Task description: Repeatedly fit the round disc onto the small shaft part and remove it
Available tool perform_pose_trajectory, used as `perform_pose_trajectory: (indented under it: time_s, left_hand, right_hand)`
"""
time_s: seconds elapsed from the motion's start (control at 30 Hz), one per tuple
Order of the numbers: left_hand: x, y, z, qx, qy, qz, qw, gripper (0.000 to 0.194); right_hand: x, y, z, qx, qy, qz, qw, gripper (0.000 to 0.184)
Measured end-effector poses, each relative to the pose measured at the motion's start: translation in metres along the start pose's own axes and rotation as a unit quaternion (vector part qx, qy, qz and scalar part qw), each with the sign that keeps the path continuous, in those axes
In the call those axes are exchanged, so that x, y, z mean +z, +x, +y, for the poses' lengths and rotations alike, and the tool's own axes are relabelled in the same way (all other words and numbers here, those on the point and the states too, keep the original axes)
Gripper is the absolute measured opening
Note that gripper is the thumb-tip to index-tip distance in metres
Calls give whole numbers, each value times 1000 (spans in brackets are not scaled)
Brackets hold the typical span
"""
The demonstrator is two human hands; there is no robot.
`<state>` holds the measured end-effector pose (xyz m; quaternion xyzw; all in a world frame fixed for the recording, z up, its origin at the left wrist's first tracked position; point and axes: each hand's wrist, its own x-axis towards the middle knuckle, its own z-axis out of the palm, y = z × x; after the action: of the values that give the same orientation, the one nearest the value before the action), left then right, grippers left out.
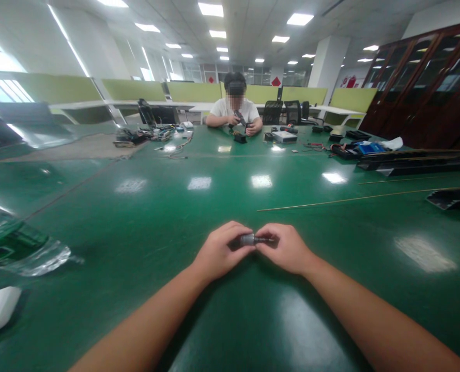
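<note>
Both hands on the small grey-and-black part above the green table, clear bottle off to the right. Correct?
Not quite: the head view shows the clear bottle off to the left. Left hand and right hand are on the small part above the green table, as you said.

Wearer's limbs, one pair: left hand (222, 250), bare, with rounded knuckles and slender fingers and thumb; beyond the left wrist (199, 271), a bare left forearm (148, 315), smooth in outline, narrowest beside that wrist and broadening away from it. Companion piece, to the right of the left wrist: right hand (288, 248), likewise bare, its right forearm (373, 310) uncovered and similarly tapered; fingernail detail too small to tell.
</note>
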<state>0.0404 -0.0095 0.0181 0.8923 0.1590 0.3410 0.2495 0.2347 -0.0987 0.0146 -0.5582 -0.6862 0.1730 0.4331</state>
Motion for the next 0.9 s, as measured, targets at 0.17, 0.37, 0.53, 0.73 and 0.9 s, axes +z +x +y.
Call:
perform_pose_trajectory:
  time_s: [0.17, 0.37, 0.53, 0.73, 0.9]
  left_hand:
    - [-1, 0, 1, 0, 5, 3, 1000, 22]
    - [-2, 1, 1, -7, 7, 9, 1000, 23]
    - [-2, 0, 2, -10, 2, 13, 1000, 24]
    - [-4, 1, 4, -7, 10, 22, 1000, 21]
    - [-6, 2, 5, -2, 19, 28, 999, 21]
  right_hand:
    - [-2, 1, -2, 2, -6, -3, 1000, 11]
    - [-3, 2, -2, 10, -19, -2, 1000, 10]
    - [-3, 2, 0, 12, -26, 0, 1000, 9]
    - [-4, 2, -1, 16, -35, 3, 999, 7]
    - [-5, 2, 0, 18, -32, 4, 999, 8]
